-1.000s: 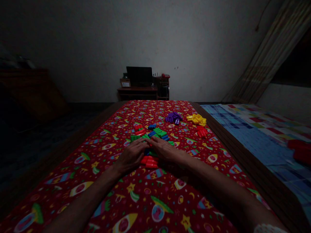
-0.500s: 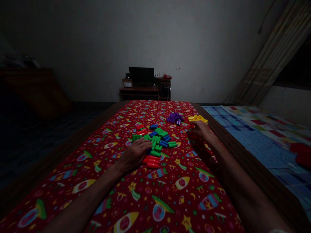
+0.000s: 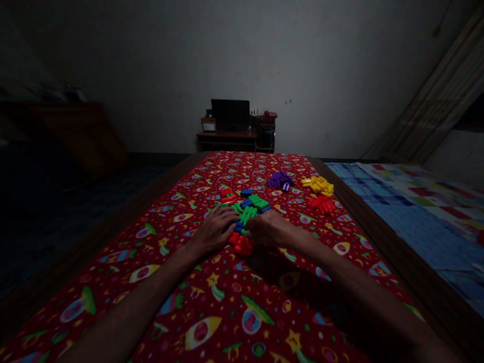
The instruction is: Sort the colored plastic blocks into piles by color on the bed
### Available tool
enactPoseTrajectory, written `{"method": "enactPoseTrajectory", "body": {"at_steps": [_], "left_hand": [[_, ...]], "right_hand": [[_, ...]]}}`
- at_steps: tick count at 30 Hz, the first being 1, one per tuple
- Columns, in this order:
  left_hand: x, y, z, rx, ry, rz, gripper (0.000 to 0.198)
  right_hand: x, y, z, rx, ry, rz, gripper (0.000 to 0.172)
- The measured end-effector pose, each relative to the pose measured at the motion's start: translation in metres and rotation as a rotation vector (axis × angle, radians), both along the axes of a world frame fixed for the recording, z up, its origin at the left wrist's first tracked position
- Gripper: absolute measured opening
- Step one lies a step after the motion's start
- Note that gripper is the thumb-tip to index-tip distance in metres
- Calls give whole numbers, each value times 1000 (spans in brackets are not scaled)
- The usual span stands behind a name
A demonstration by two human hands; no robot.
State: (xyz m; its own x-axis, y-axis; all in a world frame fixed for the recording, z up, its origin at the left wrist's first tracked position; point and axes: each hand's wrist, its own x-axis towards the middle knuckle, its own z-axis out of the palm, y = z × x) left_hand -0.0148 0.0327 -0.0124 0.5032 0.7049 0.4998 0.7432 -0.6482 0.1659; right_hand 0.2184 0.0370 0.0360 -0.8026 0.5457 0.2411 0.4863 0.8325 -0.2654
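Note:
My left hand (image 3: 216, 229) lies with its fingers stretched out at the left edge of a mixed pile of small plastic blocks. Green blocks (image 3: 248, 216) make up much of this pile, with blue blocks (image 3: 246, 192) among them. Red blocks (image 3: 244, 245) lie at its near side, just by the fingertips of my right hand (image 3: 270, 229). That hand is curled downward over the pile's right side, and what its fingers hold, if anything, is hidden. Farther right sit separate heaps of red blocks (image 3: 321, 204), yellow blocks (image 3: 318, 185) and purple blocks (image 3: 280, 179).
A red patterned cloth (image 3: 227, 312) covers the long surface under the blocks. Past its far end stands a small desk (image 3: 227, 135) with a dark monitor (image 3: 230, 115). A bed with a checked cover (image 3: 378, 201) is on the right, a wooden cabinet (image 3: 79, 136) on the left.
My right hand has moved left and nearer, from the red and yellow heaps to the mixed pile. The red heap is now uncovered. My left hand stays by the pile; the view has shifted slightly.

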Motion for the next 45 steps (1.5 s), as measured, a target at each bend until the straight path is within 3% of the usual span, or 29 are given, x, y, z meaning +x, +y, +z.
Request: {"method": "enactPoseTrajectory", "body": {"at_steps": [5, 8, 11, 15, 19, 24, 29, 34, 37, 42, 45], "left_hand": [[-4, 6, -7, 6, -64, 26, 26], [-7, 8, -10, 15, -121, 12, 26], [-11, 12, -13, -6, -237, -13, 30], [-14, 15, -14, -48, -394, 75, 37], [-16, 16, -9, -12, -457, 267, 40], [-18, 33, 3, -42, -421, 391, 39], [-12, 64, 22, -285, -254, 479, 29], [-7, 77, 33, -296, -272, 508, 20], [3, 75, 41, -258, -390, 458, 20], [46, 56, 49, -357, -595, 181, 33], [66, 45, 48, -409, -576, 6, 36]], "right_hand": [[-15, -38, -31, 292, -60, 24, 27], [-14, -37, -36, 289, -56, 13, 23], [-11, -23, -26, 189, -13, -22, 18], [8, 12, -1, 25, 51, -207, 19], [56, 52, 13, 78, 187, -514, 31], [117, 81, 5, 67, -13, -841, 30], [140, 85, -4, -4, -148, -950, 25], [137, 86, 2, 82, -102, -929, 23], [117, 82, 6, 144, 69, -791, 26], [49, 53, 0, -39, 382, -355, 34], [23, 41, -7, -45, 389, -236, 31]]}}
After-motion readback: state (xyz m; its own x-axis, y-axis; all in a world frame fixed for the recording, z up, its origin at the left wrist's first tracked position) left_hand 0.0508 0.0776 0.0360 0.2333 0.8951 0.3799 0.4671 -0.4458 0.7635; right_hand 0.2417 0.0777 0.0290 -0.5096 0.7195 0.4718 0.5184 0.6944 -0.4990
